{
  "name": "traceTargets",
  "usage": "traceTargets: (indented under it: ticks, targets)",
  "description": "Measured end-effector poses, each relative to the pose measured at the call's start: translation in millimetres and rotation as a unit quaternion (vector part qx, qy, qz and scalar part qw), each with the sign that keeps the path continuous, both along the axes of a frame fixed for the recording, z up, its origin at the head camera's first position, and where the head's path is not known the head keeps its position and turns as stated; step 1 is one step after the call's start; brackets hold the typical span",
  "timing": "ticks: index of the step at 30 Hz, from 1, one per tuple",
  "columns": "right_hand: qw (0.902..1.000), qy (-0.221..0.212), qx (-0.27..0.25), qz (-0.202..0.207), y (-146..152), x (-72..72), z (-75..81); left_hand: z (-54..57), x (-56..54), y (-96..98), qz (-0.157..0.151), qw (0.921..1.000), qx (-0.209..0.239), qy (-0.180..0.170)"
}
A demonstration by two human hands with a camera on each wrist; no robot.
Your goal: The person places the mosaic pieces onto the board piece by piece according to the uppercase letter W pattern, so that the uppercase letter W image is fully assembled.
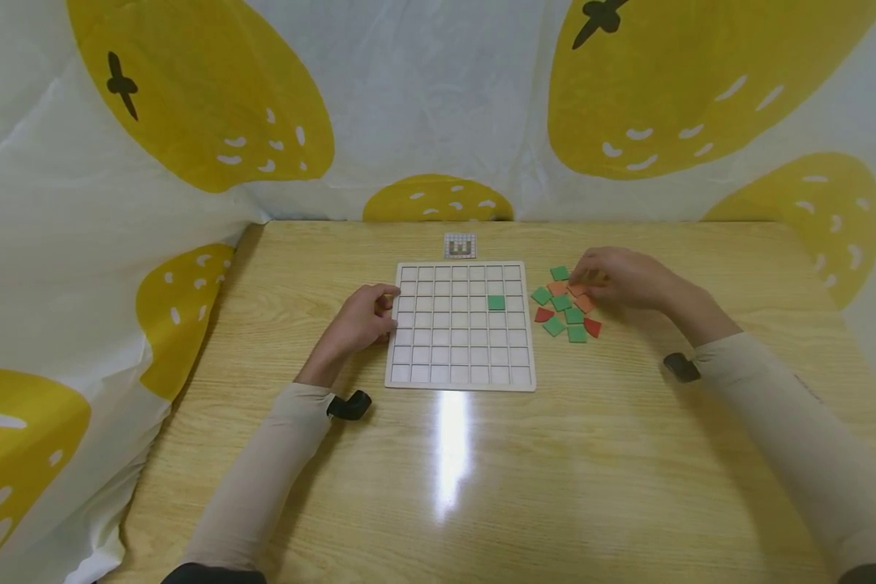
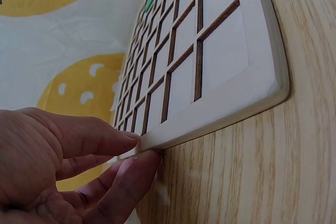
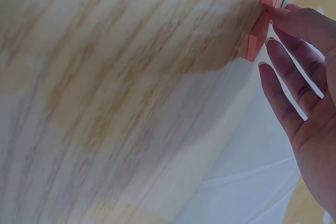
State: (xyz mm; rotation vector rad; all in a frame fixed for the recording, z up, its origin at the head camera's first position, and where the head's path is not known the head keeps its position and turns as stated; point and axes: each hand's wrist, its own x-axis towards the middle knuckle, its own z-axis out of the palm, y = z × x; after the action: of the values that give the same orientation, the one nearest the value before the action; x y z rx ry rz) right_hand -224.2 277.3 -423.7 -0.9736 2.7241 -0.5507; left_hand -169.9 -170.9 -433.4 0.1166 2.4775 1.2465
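A white square grid board [image 1: 460, 387] lies on the table, with one green tile [image 1: 496, 302] in a cell toward its upper right. My left hand [image 1: 365, 318] pinches the board's left edge; in the left wrist view the thumb [image 2: 100, 135] is over the rim and a finger lies against its side. To the right of the board is a loose group of green, orange and red tiles. Over its far right side my right hand [image 1: 620, 278] reaches with fairly straight fingers, their tips at an orange tile [image 3: 257, 38]. Another orange tile [image 1: 584, 303] lies just below that hand.
A small card [image 1: 460, 246] with a grid and a dark E-like shape lies behind the board. Red tiles [image 1: 592, 327] sit at the group's near edge. Patterned white-and-yellow cloth [image 1: 431, 105] hangs along the back and left of the wooden table [image 1: 569, 470].
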Motion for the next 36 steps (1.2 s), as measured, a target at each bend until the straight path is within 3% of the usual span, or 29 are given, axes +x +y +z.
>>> traceTargets:
  ticks: [8,19,36]
  targets:
    - [0.9998,0.016,0.008,-0.002,-0.1,1.2,0.9,1.5,0.3,1.2,-0.001,1.0000,-0.004,0.000]
    - [0.9978,0.031,0.057,-0.015,-3.1,4.5,8.6,1.2,0.0,1.3,0.002,1.0000,-0.004,-0.001]
    - [0.9974,0.020,0.067,-0.013,-0.6,-0.4,7.0,1.6,-0.3,0.0,-0.009,0.9999,-0.007,0.004]
